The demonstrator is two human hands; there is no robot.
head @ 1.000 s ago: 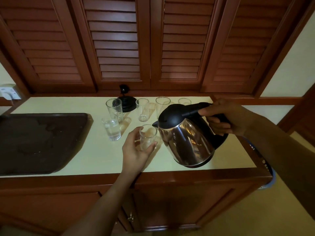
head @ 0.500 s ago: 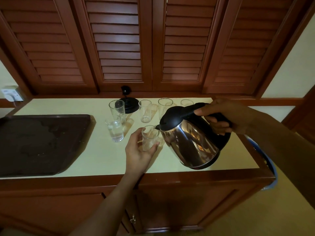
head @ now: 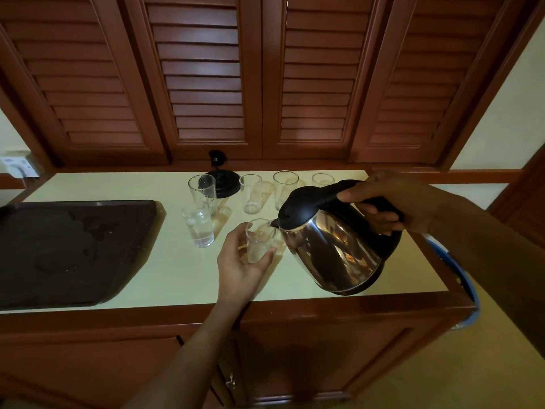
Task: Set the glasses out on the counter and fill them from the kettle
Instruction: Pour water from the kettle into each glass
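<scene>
Small clear glass (head: pixel 259 242) at mid-counter, toward the front edge, gripped by left hand (head: pixel 237 265), thumb and fingers curled round its lower half. Resting on the counter (head: pixel 177 270) or lifted just off it: cannot tell. Steel kettle (head: pixel 333 249) just right of it, tipped leftward, black spout at the glass rim; flow not discernible. Right hand (head: pixel 392 202) clamped on the black handle, thumb along the top, fingers wrapped beneath. Just left of the held glass, a short glass (head: pixel 200 228) with water in it. Behind, a row of four empty glasses (head: pixel 252 193) along the back, kettle base (head: pixel 222 184) among them. Dark tray (head: pixel 70 252) on the counter's left part. Louvred wooden shutters (head: pixel 203 72) above; wall socket (head: pixel 17 166) far left; blue bin (head: pixel 470 290) beyond the right end.
</scene>
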